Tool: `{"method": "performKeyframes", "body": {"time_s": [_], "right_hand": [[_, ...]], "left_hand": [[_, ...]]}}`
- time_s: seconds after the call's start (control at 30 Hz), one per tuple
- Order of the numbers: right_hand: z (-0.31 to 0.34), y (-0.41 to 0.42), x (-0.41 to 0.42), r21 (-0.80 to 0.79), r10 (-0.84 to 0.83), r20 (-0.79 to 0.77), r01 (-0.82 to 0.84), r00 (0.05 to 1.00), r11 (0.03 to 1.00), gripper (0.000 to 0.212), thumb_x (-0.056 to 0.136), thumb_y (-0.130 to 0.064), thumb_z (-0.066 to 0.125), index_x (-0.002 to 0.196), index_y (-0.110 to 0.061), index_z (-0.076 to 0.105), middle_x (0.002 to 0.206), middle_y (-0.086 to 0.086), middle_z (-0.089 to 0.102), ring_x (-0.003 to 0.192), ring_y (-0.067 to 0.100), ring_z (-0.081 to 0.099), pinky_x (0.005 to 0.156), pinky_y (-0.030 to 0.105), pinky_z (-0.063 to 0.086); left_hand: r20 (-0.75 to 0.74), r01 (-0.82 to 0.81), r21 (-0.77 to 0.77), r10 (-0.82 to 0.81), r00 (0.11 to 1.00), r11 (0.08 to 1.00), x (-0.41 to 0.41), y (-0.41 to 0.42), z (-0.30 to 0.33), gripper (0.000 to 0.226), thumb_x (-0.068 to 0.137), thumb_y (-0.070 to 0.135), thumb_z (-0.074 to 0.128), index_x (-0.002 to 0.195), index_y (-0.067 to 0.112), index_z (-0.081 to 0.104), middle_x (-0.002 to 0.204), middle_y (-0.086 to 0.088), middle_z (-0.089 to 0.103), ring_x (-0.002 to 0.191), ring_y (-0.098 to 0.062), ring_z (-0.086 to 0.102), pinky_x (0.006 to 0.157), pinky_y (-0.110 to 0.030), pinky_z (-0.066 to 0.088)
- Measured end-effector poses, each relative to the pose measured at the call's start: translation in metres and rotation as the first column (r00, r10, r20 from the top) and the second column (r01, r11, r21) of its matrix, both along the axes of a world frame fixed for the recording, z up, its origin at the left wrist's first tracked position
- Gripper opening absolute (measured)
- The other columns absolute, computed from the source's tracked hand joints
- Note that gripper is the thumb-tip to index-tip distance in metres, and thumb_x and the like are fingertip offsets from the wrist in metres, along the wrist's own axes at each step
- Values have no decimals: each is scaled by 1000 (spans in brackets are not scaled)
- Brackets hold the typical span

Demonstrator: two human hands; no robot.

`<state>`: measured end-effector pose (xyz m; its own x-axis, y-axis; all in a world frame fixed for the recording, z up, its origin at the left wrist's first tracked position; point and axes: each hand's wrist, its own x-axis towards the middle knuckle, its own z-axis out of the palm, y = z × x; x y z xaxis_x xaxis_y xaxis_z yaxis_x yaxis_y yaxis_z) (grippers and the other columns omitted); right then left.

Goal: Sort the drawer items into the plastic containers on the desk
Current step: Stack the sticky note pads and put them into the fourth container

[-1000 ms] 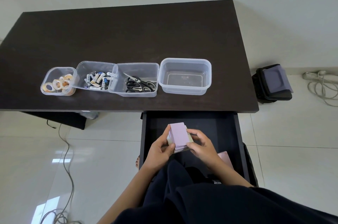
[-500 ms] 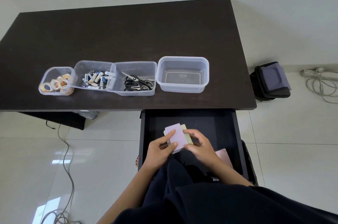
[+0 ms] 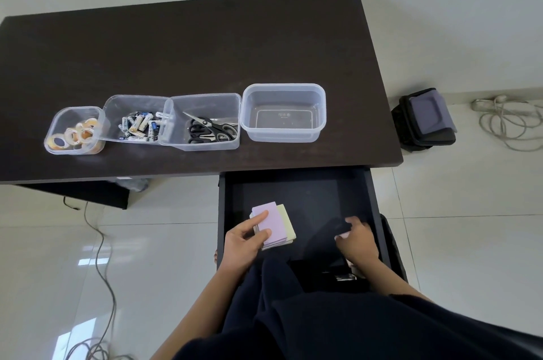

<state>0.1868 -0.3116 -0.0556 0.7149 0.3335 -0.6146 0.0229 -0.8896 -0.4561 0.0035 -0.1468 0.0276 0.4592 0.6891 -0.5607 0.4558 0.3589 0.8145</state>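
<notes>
Left to right on the counter (image 3: 205, 45), tubs hold tape rolls (image 3: 75, 136), batteries (image 3: 139, 127), scissors (image 3: 210, 130) and nothing (image 3: 283, 112), while over the drawer (image 3: 302, 192) the left hand (image 3: 244, 242) pinches sticky notes (image 3: 274, 224) and the right hand's (image 3: 357, 239) grip curls near something pink, mostly hidden.

We see our own two bare forearms reaching forward from the bottom of the view, with no sleeves, watch, rings or bracelets visible on them. Our left hand (image 3: 245, 237) and right hand (image 3: 357, 239) are both uncovered. Below them, dark navy fabric (image 3: 338, 327) drapes in soft, loose folds over our lap.
</notes>
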Motion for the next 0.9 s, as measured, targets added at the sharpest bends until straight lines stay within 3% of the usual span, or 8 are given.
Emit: {"method": "performKeyframes", "body": {"time_s": [0.23, 0.43, 0.57, 0.67, 0.77, 0.83, 0.9], "right_hand": [[-6, -1, -1, -227, 334, 119, -302, 935, 926, 53, 82, -9, 63, 130, -15, 42, 130, 12, 38, 112, 31, 50, 81, 38, 50], [-7, -1, 7, -254, 459, 95, -424, 883, 869, 47, 78, -23, 72, 119, -14, 52, 124, 7, 42, 115, 28, 44, 85, 34, 48], [-6, 1, 7, -289, 542, 88, -499, 836, 817, 30, 77, -29, 71, 101, -13, 61, 117, 8, 48, 112, 27, 42, 83, 30, 43], [-3, 1, 8, -245, 532, 53, -506, 845, 827, 16, 72, -25, 72, 82, -19, 62, 113, 6, 45, 103, 27, 44, 84, 31, 45], [3, 0, 11, -76, 434, 14, -432, 901, 899, 27, 65, -23, 78, 62, -28, 51, 107, -1, 43, 100, 21, 46, 83, 27, 43], [12, 1, 14, 66, 322, 25, -323, 946, 944, 30, 65, -23, 79, 60, -27, 50, 97, 0, 51, 90, 20, 54, 71, 22, 40], [23, 6, 15, 188, 160, 28, -162, 987, 969, 31, 68, -28, 79, 64, -14, 52, 76, 0, 57, 70, 17, 55, 59, 23, 39]], "left_hand": [[-14, -20, -39, 20, 1000, 999, -2, 0, 0, 37, 82, -6, 63, 116, 11, 66, 89, -5, 62, 49, -1, 52, 49, -9, 42], [-33, -31, -74, 28, 999, 997, -6, 0, -5, 36, 81, -4, 65, 114, 13, 67, 95, -7, 66, 54, -1, 55, 50, -11, 43], [-30, -23, -68, 21, 999, 997, -4, 0, -2, 37, 82, -6, 64, 112, 15, 67, 97, -9, 65, 56, -4, 54, 48, -10, 43], [-28, -6, -62, 5, 1000, 998, -3, 0, -2, 36, 82, -6, 63, 114, 12, 66, 97, -9, 65, 62, -9, 52, 48, -10, 43], [-26, 2, -58, -4, 1000, 998, -2, 0, -4, 36, 82, -6, 63, 115, 10, 65, 97, -11, 64, 60, -7, 52, 48, -10, 43], [-22, 7, -49, -8, 1000, 999, -2, 0, -6, 37, 82, -6, 63, 114, 12, 65, 98, -11, 64, 56, -3, 54, 48, -9, 42], [-13, 6, -47, -7, 1000, 999, -1, 0, -7, 37, 82, -7, 63, 113, 13, 66, 97, -11, 63, 50, 2, 54, 48, -9, 42]]}}
